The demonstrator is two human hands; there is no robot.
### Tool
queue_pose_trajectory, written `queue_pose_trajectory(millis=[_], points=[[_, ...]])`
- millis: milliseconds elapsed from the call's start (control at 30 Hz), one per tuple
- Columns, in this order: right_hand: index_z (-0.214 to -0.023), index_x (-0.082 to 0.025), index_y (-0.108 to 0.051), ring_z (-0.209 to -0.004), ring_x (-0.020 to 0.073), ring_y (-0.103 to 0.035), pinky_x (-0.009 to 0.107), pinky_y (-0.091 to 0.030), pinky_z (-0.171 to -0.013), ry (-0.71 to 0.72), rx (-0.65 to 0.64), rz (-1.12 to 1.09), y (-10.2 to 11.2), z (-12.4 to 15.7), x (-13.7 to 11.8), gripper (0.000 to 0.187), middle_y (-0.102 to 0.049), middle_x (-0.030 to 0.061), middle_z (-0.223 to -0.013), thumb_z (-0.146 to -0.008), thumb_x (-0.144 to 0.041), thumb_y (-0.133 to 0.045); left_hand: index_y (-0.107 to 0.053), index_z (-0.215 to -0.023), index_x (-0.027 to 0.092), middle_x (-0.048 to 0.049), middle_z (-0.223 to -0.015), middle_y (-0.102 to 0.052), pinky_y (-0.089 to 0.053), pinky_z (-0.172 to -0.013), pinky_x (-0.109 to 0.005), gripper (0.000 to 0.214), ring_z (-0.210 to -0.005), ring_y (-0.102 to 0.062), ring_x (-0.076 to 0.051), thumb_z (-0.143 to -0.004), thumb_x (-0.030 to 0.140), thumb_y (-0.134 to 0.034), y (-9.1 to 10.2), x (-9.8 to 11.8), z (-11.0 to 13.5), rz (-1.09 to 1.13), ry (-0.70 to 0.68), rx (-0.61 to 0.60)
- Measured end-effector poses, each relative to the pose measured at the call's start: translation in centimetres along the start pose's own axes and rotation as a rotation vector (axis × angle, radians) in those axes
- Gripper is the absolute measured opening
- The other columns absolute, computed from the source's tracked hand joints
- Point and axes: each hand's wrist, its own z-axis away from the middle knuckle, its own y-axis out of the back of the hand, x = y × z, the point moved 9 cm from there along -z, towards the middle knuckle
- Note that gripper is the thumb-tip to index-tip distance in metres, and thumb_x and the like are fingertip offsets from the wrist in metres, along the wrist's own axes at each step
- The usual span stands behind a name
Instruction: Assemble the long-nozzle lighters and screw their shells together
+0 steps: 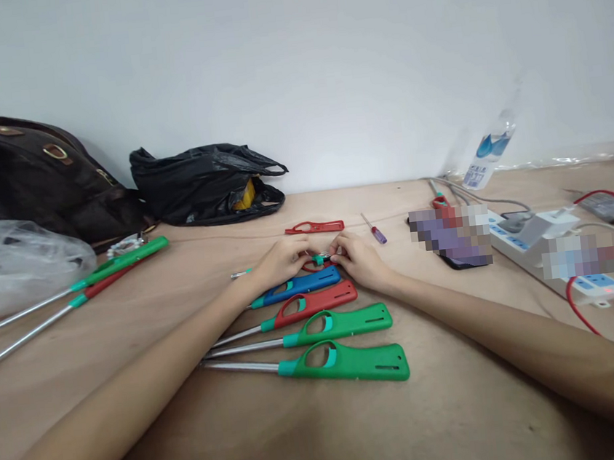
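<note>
My left hand [282,259] and my right hand [358,257] meet at the middle of the wooden table [468,403], fingers pinched together on a small teal and red lighter part [318,261] between them. Just in front of my hands lie several long-nosed lighters side by side: a blue one [297,286], a red one [315,303] and two green ones [344,323] [354,362], metal tubes pointing left. A loose red handle shell [315,227] lies beyond my hands. A small purple-handled screwdriver [374,229] lies to its right.
Two more long lighters, green [118,265] and red, lie at the left by a clear plastic bag [14,261]. A dark handbag [32,178] and a black plastic bag [206,182] stand against the wall. At the right are a phone, a power strip [555,248], cables and a water bottle [488,152].
</note>
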Motion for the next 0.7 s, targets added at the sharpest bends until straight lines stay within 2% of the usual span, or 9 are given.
queue_pose_trajectory(millis=[233, 433, 700], points=[[-0.076, -0.020, -0.051, -0.072, 0.0167, -0.049, 0.030, -0.041, -0.070, -0.002, 0.010, -0.003, 0.07, 0.01, -0.01, 0.016, -0.051, 0.0010, -0.079, -0.076, -0.005, -0.056, -0.070, -0.090, 0.016, -0.0023, -0.078, -0.068, -0.047, -0.068, -0.024, 0.023, -0.071, -0.062, -0.014, -0.082, 0.003, -0.053, -0.13, 0.32, 0.00, 0.018, -0.058, 0.033], [-0.075, -0.020, -0.050, -0.073, 0.0167, -0.049, 0.031, -0.041, -0.071, -0.002, 0.005, 0.004, 0.10, 0.07, -0.04, 0.016, -0.051, 0.0015, -0.080, -0.076, -0.004, -0.055, -0.068, -0.082, 0.015, -0.0009, -0.072, -0.067, -0.046, -0.061, -0.021, 0.022, -0.065, -0.061, -0.012, -0.080, 0.001, -0.052, -0.44, 0.47, 0.10, -0.001, -0.045, -0.024], [-0.074, -0.019, -0.052, -0.073, 0.0160, -0.050, 0.030, -0.041, -0.070, -0.002, -0.002, -0.040, 0.13, 0.11, -0.02, 0.016, -0.052, 0.0013, -0.081, -0.075, -0.004, -0.056, -0.067, -0.092, 0.015, -0.0018, -0.079, -0.067, -0.044, -0.064, -0.022, 0.018, -0.070, -0.061, -0.013, -0.083, 0.006, -0.055, -0.70, 0.73, 0.23, -0.097, -0.051, -0.104]])
